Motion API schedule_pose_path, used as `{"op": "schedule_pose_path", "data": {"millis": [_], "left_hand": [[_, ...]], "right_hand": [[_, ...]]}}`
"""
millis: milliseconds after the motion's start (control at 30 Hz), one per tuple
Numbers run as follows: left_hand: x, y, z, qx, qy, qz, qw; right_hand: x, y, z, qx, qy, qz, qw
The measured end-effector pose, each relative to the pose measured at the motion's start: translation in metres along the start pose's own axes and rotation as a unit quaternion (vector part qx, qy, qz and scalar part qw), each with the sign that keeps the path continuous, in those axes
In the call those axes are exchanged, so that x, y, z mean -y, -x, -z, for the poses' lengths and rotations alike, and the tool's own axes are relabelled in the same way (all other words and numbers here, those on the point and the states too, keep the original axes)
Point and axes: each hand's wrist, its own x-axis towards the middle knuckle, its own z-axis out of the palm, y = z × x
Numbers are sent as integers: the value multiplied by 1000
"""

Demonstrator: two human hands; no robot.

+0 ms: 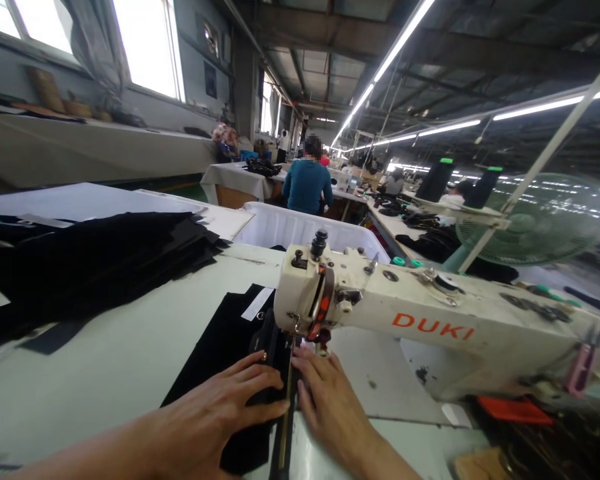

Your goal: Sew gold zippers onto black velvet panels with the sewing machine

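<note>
A black fabric piece with a white label lies under the head of the sewing machine. Along its right side runs a black zipper strip with a gold-coloured line, leading up to the presser foot. My left hand rests on the fabric left of the strip, fingers stretched out and thumb touching the strip. My right hand lies flat on the other side, its fingertips close to the needle area. The exact stitching point is partly hidden by the machine head and my fingers.
A stack of black fabric pieces lies on the left of the table. Behind the machine stands a white plastic bin. Pink thread snips and a red tray sit at the right. A person sits ahead; a fan is at the right.
</note>
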Motion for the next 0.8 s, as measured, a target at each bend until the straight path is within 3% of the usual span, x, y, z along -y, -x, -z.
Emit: {"op": "schedule_pose_path", "data": {"millis": [167, 300, 467, 600, 800], "left_hand": [[24, -8, -4, -1, -8, -8, 1000], [38, -14, -6, -20, -14, -18, 1000], [32, -18, -4, -52, -3, -48, 997], [25, -17, 1, -59, -21, -58, 996], [36, -19, 2, -65, -31, -49, 996]], "right_hand": [[-6, 2, -9, 12, 49, -24, 998], [-2, 3, 2, -24, 15, 4, 1000], [7, 3, 21, 27, -90, 71, 993], [8, 2, 21, 36, -79, 59, 995], [4, 2, 10, 6, -31, 54, 998]]}}
